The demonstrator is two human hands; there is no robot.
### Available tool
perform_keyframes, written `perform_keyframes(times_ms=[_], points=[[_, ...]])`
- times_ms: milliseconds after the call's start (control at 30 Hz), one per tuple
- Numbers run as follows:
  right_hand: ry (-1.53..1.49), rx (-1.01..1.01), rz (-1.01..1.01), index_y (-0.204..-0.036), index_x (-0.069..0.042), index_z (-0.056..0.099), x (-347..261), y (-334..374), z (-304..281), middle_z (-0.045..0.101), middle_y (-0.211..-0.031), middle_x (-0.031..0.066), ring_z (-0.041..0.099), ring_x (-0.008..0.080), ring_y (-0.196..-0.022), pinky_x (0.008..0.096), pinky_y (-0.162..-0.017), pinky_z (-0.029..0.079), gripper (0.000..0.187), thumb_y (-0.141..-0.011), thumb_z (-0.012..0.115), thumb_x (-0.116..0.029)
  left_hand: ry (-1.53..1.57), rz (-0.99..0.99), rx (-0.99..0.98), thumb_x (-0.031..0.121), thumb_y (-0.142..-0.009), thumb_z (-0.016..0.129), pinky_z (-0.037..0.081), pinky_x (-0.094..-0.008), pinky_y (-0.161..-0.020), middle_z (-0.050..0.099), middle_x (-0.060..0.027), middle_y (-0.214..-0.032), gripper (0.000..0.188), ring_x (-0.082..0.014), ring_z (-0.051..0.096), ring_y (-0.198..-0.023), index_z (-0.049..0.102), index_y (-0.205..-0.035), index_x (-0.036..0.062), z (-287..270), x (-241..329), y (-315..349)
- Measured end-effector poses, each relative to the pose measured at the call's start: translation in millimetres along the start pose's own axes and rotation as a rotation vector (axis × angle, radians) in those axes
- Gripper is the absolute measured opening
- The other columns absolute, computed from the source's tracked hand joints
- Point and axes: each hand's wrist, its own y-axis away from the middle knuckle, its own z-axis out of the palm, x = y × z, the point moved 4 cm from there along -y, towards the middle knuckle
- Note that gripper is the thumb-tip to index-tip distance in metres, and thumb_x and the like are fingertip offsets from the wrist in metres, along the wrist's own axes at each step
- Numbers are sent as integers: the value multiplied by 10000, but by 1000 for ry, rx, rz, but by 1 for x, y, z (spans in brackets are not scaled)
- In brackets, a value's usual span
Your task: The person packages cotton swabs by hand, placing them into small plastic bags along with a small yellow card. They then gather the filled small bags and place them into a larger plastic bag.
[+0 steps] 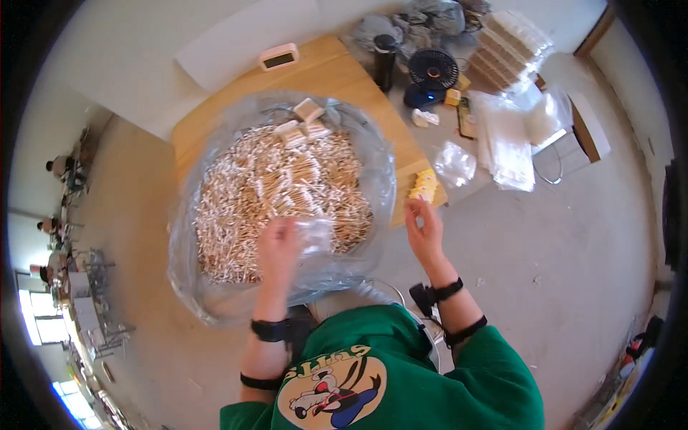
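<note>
My left hand [278, 244], blurred by motion, is closed on a small clear plastic bag [315, 236] above a heap of cotton swabs [287, 183]. The swabs have white tips and wooden sticks and fill a large clear plastic sack [183, 247] with its mouth spread wide. Off to the right, my right hand [426, 233] has its fingertips drawn together at the near end of a row of small yellow cards [424, 185] on the table corner. Whether a card is between those fingers is too small to tell. Several small pale packs [308, 110] lie on the swabs' far side.
The wooden table [358, 68] carries a pink digital clock [279, 57]. Beyond its right edge are a black tumbler [384, 63], a small fan [432, 69], stacked clear bags [502, 143], a loose clear bag [455, 163] and a large wrapped bundle [509, 50]. Other people sit far left.
</note>
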Motion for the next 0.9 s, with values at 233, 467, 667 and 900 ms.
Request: perform_keyframes(times_ms=[233,467,667,900], points=[[-666,-526,396,-1252,-61,360,-36,24,43,564,-773,47,578,132,-696,279,-618,491,442,-859,546,19,-50,247,-253,177,-852,623,454,-327,-623,607,-129,-766,153,-269,582,-686,607,-874,27,54,26,5],[-278,428,505,-1134,-20,397,152,-67,-68,586,-760,87,556,147,-553,282,-501,457,363,-825,585,-49,-631,622,-148,232,-816,643,272,-478,-1036,410,-136,-1359,477,-333,360,-1256,502,-1258,119,66,12,-40],[758,326,497,-1278,34,362,180,-112,-105,518,-1137,252,502,392,-1082,442,-919,422,629,-787,678,-199,-765,589,-211,387,-852,579,190,-521,-1079,313,-109,-1454,553,-315,236,-1355,450,-1334,148,73,-27,-62],[646,146,63,-1143,-39,495,67,-116,-60,544,-1102,183,558,355,-930,416,-779,462,364,-800,611,-72,-867,349,-124,427,-903,478,186,-500,-1087,297,-99,-1464,548,-304,206,-1368,394,-1377,165,-16,-71,-84]])
